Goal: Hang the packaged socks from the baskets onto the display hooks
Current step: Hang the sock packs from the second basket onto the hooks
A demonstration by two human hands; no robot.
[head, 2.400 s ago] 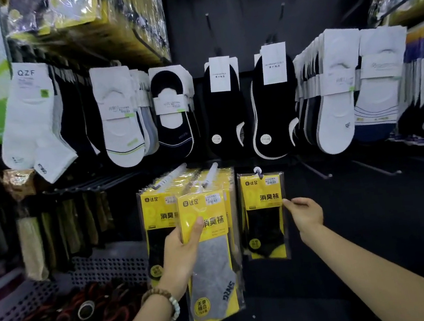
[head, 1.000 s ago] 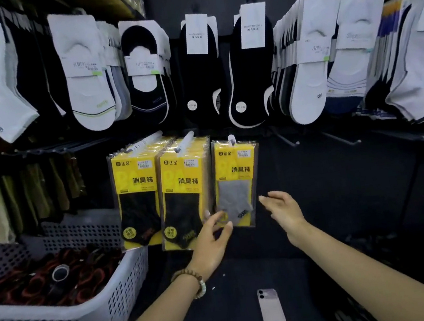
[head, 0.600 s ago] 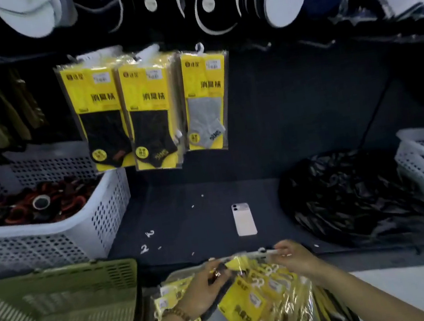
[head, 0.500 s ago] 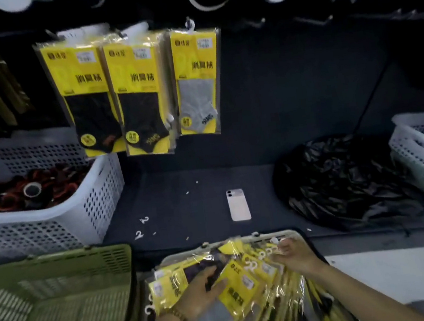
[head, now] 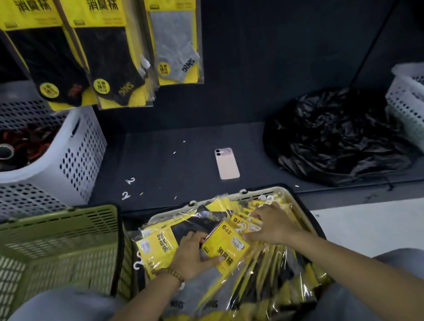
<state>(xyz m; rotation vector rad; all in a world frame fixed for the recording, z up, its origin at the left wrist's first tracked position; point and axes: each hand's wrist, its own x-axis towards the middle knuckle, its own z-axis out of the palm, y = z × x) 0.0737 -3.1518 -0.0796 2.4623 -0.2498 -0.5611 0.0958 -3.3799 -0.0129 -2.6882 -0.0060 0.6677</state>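
Lower centre of the frame: both hands are down in the beige basket, which is full of sock packs. I judge the step in hand is the picking, i.e. choosing the next pack to carry up to the hooks.

The left hand has its fingers curled around the edge of one yellow pack, thumb under, so it seems to grip it. The right hand lies on the pile with fingers spread and bent over the top ends of the packs, approx. where the small white hangers are; whether it pinches one I cannot tell.

The packs are thin, flat and rectangular, w/ glossy clear film over yellow card and grey or black sock inside. The film is slippery and wrinkles, so packs will slide on each other. The next move probably calls for freeing one pack alone, hanger loop upward.

Lower left stands an olive basket, rigid slotted plastic. Behind, on the dark matte shelf, lie a pink phone and two loose white hangers. Mid right is a crumpled shiny black bag; white perforated baskets stand at the left and right edges.

Upper left, hung packs already fill three rows, black socks in two, grey in the third.
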